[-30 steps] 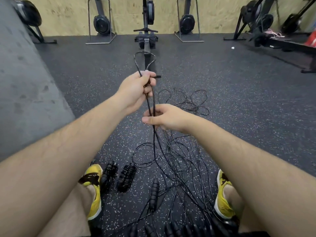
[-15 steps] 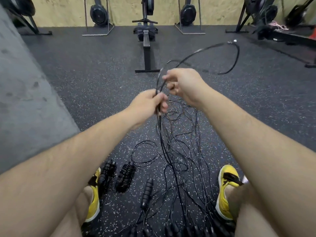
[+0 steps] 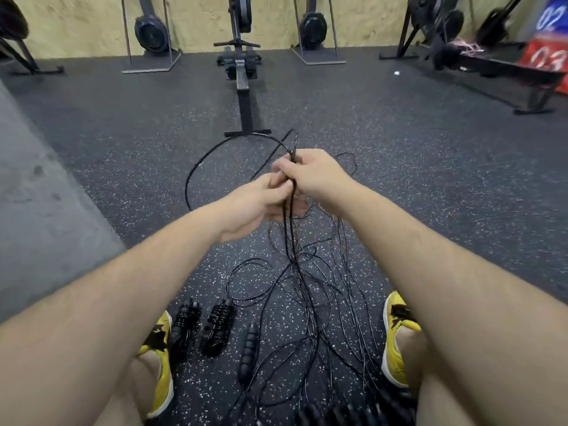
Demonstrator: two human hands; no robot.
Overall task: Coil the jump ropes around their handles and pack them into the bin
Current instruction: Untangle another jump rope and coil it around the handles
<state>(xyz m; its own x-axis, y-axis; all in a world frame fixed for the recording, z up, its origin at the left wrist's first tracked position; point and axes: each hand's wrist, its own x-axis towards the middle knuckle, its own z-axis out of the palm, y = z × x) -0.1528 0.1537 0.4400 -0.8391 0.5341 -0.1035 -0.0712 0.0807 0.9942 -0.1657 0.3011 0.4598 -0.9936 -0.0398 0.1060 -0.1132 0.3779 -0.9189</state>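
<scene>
- The loop [image 3: 187,186] of the rope [image 3: 286,232] swings out to the left of both hands and hangs free; it is the slack to gather.
- Two coiled ropes [image 3: 219,330] lie below and left of the left hand, side by side, just beside the left shoe [image 3: 159,367].
- A loose handle [image 3: 249,352] lies just right of them, its long axis pointing roughly up toward the hands.
- The left hand [image 3: 258,204] is curled round the rope's strands, just under the right hand and touching it — blur hides the exact grip.
- The strands drop almost straight down from both hands, toward the person.
- The right hand [image 3: 316,176] pinches the same strands higher up, where the loop starts, so it is the nearer one for drawing the loop in.
- The tangle [image 3: 310,290] spreads on the floor below the hands, between the shoes — the held strands run into it and will likely snag.
- A rower [image 3: 242,87] stands beyond the hands, well apart.
- No bin is in view.
</scene>
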